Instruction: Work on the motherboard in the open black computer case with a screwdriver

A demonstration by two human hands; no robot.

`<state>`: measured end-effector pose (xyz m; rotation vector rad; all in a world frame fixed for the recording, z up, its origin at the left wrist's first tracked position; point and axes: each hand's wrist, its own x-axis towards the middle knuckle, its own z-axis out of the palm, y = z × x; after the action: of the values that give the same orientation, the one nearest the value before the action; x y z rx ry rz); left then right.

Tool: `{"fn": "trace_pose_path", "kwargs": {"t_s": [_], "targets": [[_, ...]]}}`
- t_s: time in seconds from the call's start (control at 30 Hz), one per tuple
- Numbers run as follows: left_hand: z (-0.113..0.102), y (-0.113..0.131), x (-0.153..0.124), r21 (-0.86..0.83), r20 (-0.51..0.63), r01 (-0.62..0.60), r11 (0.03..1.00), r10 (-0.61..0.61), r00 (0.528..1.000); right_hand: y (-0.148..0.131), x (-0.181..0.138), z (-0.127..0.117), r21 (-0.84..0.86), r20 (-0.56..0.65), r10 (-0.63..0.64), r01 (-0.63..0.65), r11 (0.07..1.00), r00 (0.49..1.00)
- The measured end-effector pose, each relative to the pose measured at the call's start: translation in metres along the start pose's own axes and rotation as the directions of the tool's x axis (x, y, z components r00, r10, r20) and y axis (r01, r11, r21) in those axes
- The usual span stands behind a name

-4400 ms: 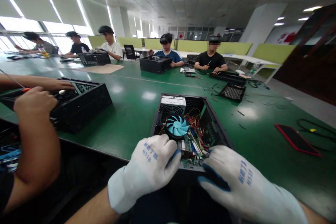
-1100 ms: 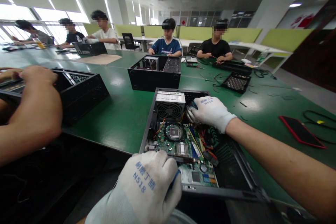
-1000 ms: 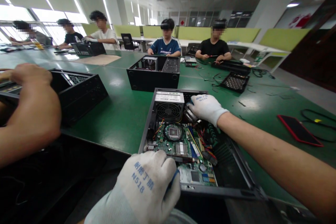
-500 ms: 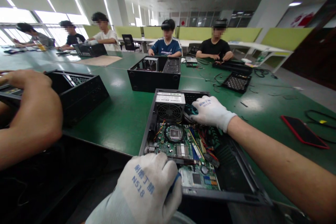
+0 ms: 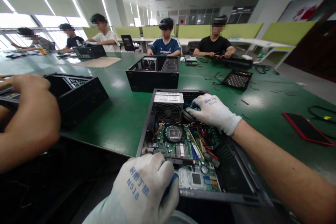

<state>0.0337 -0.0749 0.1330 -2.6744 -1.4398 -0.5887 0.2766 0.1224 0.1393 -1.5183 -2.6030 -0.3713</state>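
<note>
An open black computer case (image 5: 147,127) lies before me at the table's edge. Inside it are a power supply (image 5: 168,108) with a fan, a green motherboard (image 5: 168,147) with a bare processor socket, and several coloured wires (image 5: 201,134). My left hand (image 5: 147,185), in a white glove with blue coating, is curled over the near left edge of the case; its fingertips are hidden. Beside the power supply my right hand (image 5: 210,110), gloved alike, reaches in with bent fingers around a dark cable bundle (image 5: 187,115); the grip is partly hidden.
Another open case (image 5: 152,80) stands farther back on the green table (image 5: 115,112). At left, a neighbour's bare arm (image 5: 34,108) reaches over a black case (image 5: 81,98). A red-edged black panel (image 5: 307,129) and a dark perforated tray (image 5: 236,79) lie at right. Several people sit opposite.
The view has shifted slightly. My right hand has turned a little, its fingers still at the cables beside the power supply. My left hand stays at the case edge.
</note>
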Motion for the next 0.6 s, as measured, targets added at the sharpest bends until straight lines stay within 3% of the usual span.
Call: {"fn": "trace_pose_path", "kwargs": {"t_s": [0.37,0.5,0.6], "targets": [[-0.022,-0.002,0.011,-0.108,0.143,0.003,0.994,0.013,0.990,0.003,-0.002,0.006,0.160,-0.105,-0.007,0.024,0.987,0.994],[-0.023,-0.005,0.028,-0.066,0.190,0.061,0.996,-0.048,0.981,0.005,-0.002,0.008,0.186,-0.116,-0.009,0.031,0.982,0.993],[-0.019,-0.011,0.050,-0.020,0.247,0.014,1.000,-0.008,0.969,0.004,-0.002,0.006,0.216,-0.108,0.004,0.019,0.976,0.994]]}}
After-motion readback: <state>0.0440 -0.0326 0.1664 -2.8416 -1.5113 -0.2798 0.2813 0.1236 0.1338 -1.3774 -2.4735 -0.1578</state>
